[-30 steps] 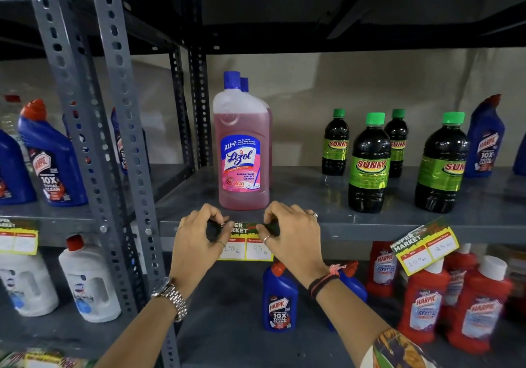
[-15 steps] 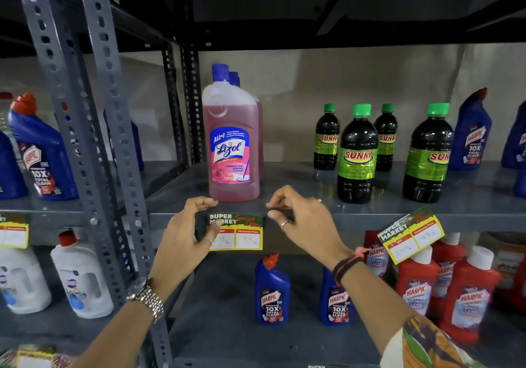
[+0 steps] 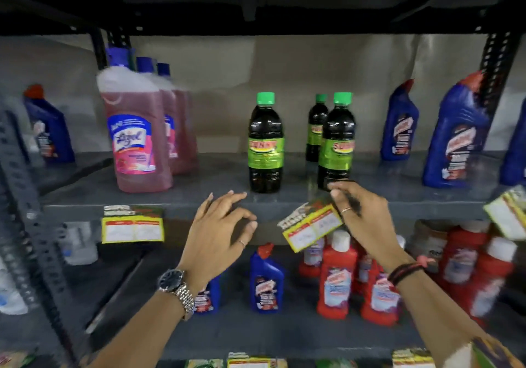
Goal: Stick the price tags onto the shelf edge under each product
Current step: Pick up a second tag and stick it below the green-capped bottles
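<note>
A yellow price tag sits flat on the grey shelf edge, below the pink Lizol bottle. A second price tag hangs tilted on the same edge, below the dark Sunny bottles. My right hand pinches that tilted tag at its upper right corner. My left hand hovers just left of it, fingers spread and curled, holding nothing. The view is motion-blurred.
Blue Harpic bottles stand at the right of the same shelf, with another tilted tag on the edge below them. Red bottles and blue bottles fill the lower shelf. A perforated upright rises at the left.
Both hands have left the tag under the Lizol bottle and moved right. My right hand has taken hold of the tilted tag under the Sunny bottles. The view has swung right.
</note>
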A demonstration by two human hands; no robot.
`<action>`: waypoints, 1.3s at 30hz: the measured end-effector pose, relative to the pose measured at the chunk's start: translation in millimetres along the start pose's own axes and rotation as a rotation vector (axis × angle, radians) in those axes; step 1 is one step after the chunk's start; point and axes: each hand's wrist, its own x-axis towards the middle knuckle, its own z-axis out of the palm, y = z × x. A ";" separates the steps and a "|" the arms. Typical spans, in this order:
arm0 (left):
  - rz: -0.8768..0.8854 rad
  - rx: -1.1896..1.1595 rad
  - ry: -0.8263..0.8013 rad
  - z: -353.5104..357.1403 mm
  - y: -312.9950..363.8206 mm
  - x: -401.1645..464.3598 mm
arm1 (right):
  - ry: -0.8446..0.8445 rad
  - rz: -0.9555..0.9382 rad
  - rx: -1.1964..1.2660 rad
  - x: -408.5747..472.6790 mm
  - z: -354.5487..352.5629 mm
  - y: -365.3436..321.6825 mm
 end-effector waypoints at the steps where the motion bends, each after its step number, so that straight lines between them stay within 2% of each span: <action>1: -0.002 0.022 -0.004 6.2 12.2 3.8 | -0.026 -0.020 0.005 0.2 -3.5 6.2; 5: -0.028 0.131 -0.031 25.7 45.4 12.6 | -0.123 -0.082 0.024 3.7 -6.6 11.4; 8: -0.076 0.155 -0.049 27.7 52.6 16.3 | -0.117 -0.104 -0.064 4.5 -0.7 6.3; 11: -0.084 0.124 -0.051 25.0 53.1 21.3 | -0.087 -0.152 -0.158 6.7 4.3 3.2; 16: -0.080 0.005 -0.006 15.9 52.6 26.0 | -0.075 -0.195 -0.177 5.1 2.8 4.0; 22: -0.123 -0.089 0.026 17.8 65.2 37.1 | -0.116 -0.108 -0.055 5.2 -0.2 9.2; 25: -0.057 -0.085 0.005 20.9 56.4 34.2 | -0.172 -0.105 0.025 -0.9 -3.6 15.1; 29: 0.031 -0.077 -0.023 25.3 48.4 27.5 | -0.235 -0.129 -0.032 -6.2 -4.5 18.4; 39: -0.057 -0.159 0.085 29.4 48.2 46.1 | -0.167 -0.053 0.044 1.7 0.7 14.2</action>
